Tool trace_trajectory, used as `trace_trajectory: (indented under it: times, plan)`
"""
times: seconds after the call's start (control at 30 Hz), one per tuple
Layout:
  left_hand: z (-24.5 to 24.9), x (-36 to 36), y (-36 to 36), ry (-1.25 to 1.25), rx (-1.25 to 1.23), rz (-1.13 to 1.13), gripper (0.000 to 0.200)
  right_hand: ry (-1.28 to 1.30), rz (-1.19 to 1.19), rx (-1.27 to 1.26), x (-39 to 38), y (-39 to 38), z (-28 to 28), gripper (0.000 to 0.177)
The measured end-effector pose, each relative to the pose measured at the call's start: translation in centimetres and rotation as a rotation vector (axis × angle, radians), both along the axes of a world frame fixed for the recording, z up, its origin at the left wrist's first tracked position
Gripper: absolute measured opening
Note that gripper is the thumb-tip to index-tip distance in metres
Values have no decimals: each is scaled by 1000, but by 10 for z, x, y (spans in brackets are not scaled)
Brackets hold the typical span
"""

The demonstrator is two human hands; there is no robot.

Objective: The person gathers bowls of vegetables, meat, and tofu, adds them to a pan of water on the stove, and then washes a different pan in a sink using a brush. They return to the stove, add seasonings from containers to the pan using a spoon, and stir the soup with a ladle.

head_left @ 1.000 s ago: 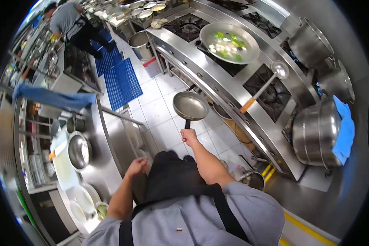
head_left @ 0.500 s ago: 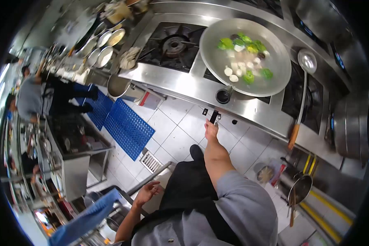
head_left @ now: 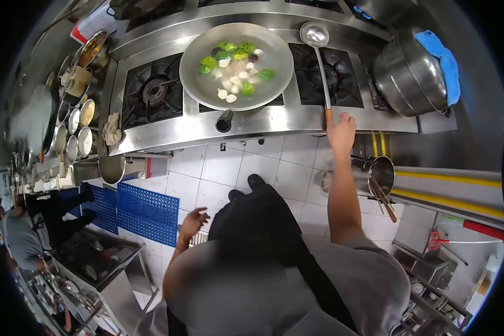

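My right hand (head_left: 342, 134) is at the stove's front edge, its fingers closed around the lower end of a ladle's wooden handle. The long metal ladle (head_left: 321, 73) lies across the right burner, its bowl resting toward the back. To its left, a wide wok (head_left: 193, 92) sits on the middle burner. Green broccoli pieces (head_left: 240, 55) and pale round slices (head_left: 230, 98) lie in cloudy liquid inside it. My left hand (head_left: 194, 223) hangs low over the floor, fingers loosely apart and holding nothing.
A large steel pot (head_left: 406, 73) with a blue cloth (head_left: 439, 61) stands right of the burners. Bowls of ingredients (head_left: 84, 141) line the left side. A pot with utensils (head_left: 382, 175) is low at right. Another person (head_left: 25, 235) stands far left near blue mats (head_left: 147, 213).
My right hand has left the black control below the stove front and moved right to the ladle handle. The view has turned right. My left hand stays low and free.
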State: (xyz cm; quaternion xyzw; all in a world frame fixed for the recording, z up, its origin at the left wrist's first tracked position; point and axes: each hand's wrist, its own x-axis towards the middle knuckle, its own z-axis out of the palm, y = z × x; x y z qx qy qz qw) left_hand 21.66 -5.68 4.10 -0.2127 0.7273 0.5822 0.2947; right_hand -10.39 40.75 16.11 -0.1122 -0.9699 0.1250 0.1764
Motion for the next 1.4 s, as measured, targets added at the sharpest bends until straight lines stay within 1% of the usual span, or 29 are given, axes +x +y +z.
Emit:
trace_trajectory:
  times: [0.03, 0.07, 0.13, 0.17, 0.23, 0.27, 0.3, 0.37, 0.43, 0.47, 0.5, 0.57, 0.63, 0.67, 0.73, 0.83, 0.9, 0.97, 1.0, 1.03, 1.07, 1.1, 1.13, 1.17, 1.23, 1.27, 1.3, 1.37, 1.4]
  plan:
    - [-3, -10, -1, 60, -56, -24, 38, -134, -47, 118, -18, 21, -18, 38]
    - [-8, -16, -6, 77, -107, -31, 37, -130, -29, 127, -30, 31, -32, 38]
    - [-3, -44, -10, 155, -256, -65, 35, -480, 51, -150, -61, 34, -48, 41]
    - [15, -57, -11, 203, -351, -100, 35, -482, 79, -136, -66, 30, -47, 41]
    - [32, -74, -21, 319, -290, 59, 34, -414, 36, -296, -74, 22, -44, 42]
    - [53, -83, -20, 364, -292, 156, 34, -402, 40, -281, -73, 19, -32, 40]
    - [80, -91, -22, 410, -300, 256, 34, -435, 25, -381, -75, 25, -35, 38]
    - [125, -103, -26, 489, -424, 394, 33, -342, 63, -359, -60, 34, -6, 34]
    - [167, -113, -28, 569, -482, 497, 31, -284, 162, -113, -41, 29, 75, 36]
    - [194, -120, -26, 642, -587, 473, 30, -289, 212, -159, -38, 33, 105, 35]
    - [221, -129, -22, 704, -701, 450, 29, -302, 303, -78, -32, 25, 148, 30]
    - [263, -149, -15, 871, -728, 427, 35, -295, 446, 14, -23, -3, 220, 20]
    - [312, -172, -3, 1174, -846, 240, 44, -250, 652, 139, -18, -26, 262, 15]
    - [322, -186, 2, 1331, -894, 190, 51, -250, 742, 170, -9, -53, 286, 15]
    - [337, -204, 13, 1401, -1066, 85, 61, -343, 895, 145, 7, -111, 323, 17]
    - [338, -207, 10, 1480, -1279, 146, 65, -418, 1219, 108, 21, -202, 340, 18]
    - [316, -198, -25, 1541, -1296, 306, 45, -592, 1428, 145, 25, -272, 341, 18]
    - [281, -165, -74, 1513, -1467, 549, 21, -640, 1711, 104, 30, -348, 332, 23]
    - [266, -144, -104, 1427, -1609, 617, 36, -699, 1811, 128, 30, -387, 328, 26]
    - [258, -120, -136, 1342, -1656, 641, 40, -1183, 1650, -70, 31, -428, 327, 30]
    - [244, -99, -171, 1272, -1681, 686, 38, -1379, 1687, -281, 17, -468, 305, 31]
    - [226, -77, -207, 1196, -1694, 734, 37, -1213, 1952, -477, -1, -512, 270, 28]
    - [206, -54, -244, 1122, -1679, 854, 34, -1453, 1702, -681, -6, -557, 264, 24]
    - [187, -33, -284, 1052, -1652, 968, 31, -1250, 1696, -724, -12, -602, 240, 27]
    - [155, 6, -352, 1282, -1361, 1239, 30, -741, 1519, -570, -31, -693, 174, 45]
    - [141, 31, -382, 1083, -1356, 1394, 31, -505, 1458, -504, -47, -734, 132, 59]
    - [130, 51, -404, 869, -1346, 1533, 33, -516, 1322, -499, -55, -772, 102, 67]
    - [146, 61, -444, 900, -852, 1778, 40, -408, 1223, -593, -63, -825, 49, 65]
    - [152, 61, -462, 881, -838, 1769, 40, -513, 1181, -645, -58, -844, 47, 58]
